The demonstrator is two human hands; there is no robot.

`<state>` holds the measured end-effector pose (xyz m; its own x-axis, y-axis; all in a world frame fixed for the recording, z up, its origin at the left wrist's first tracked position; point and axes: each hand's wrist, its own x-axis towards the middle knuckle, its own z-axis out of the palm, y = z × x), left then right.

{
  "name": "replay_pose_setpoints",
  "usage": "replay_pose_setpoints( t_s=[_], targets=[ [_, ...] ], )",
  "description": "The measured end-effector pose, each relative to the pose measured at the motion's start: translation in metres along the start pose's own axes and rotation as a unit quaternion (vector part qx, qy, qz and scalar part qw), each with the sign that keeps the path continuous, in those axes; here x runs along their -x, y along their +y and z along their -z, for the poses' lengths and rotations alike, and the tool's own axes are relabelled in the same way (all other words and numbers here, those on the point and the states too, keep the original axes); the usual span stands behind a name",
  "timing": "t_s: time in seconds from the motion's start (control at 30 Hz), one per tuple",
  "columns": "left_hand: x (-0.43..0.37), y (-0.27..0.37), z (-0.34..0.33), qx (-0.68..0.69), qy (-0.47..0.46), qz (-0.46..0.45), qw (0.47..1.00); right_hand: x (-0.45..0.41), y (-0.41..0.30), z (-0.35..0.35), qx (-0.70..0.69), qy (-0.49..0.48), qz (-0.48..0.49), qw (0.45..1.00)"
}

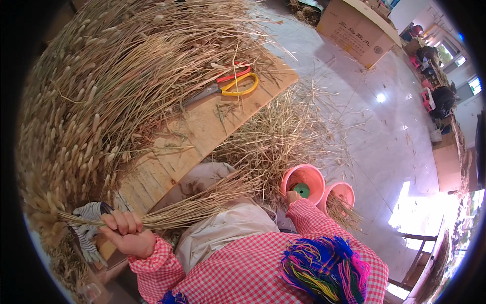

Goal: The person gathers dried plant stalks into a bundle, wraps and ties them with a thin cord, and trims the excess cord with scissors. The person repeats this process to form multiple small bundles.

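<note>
My left hand (129,235) is closed around a bundle of dried grass stems (182,216). The bundle's fluffy seed heads (43,216) point left, and its loose stem ends fan out over my lap. At the near rim of a pink plastic bucket (303,176) is my right hand (292,197), its fingers curled at the edge and partly hidden. A green disc (302,190) shows inside this bucket. On the wooden board (178,152) before me lies a large heap of dried bunny-tail grass (125,72). Scissors (224,88) with one red and one yellow handle rest beside the heap.
A second pink bucket (343,193) with stems stands right of the first. Loose straw (281,133) covers the floor beside the board. A striped glove (89,231) lies by my left hand. A cardboard box (353,32) stands farther off; other people sit at the far right.
</note>
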<state>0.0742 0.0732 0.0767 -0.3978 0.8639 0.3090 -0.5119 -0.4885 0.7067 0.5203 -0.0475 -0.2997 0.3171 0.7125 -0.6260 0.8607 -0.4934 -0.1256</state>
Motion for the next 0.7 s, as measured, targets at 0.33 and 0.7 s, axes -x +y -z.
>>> replay_pose_setpoints(
  t_s=[0.33,0.7],
  targets=[
    [0.001,-0.001,0.006,0.007,0.007,0.002,1.000,-0.021,0.041,0.048,-0.205,0.199,0.077,0.955],
    [0.004,-0.002,0.003,-0.002,0.027,-0.003,1.000,0.006,-0.025,0.121,-0.617,-0.279,0.146,0.721]
  ],
)
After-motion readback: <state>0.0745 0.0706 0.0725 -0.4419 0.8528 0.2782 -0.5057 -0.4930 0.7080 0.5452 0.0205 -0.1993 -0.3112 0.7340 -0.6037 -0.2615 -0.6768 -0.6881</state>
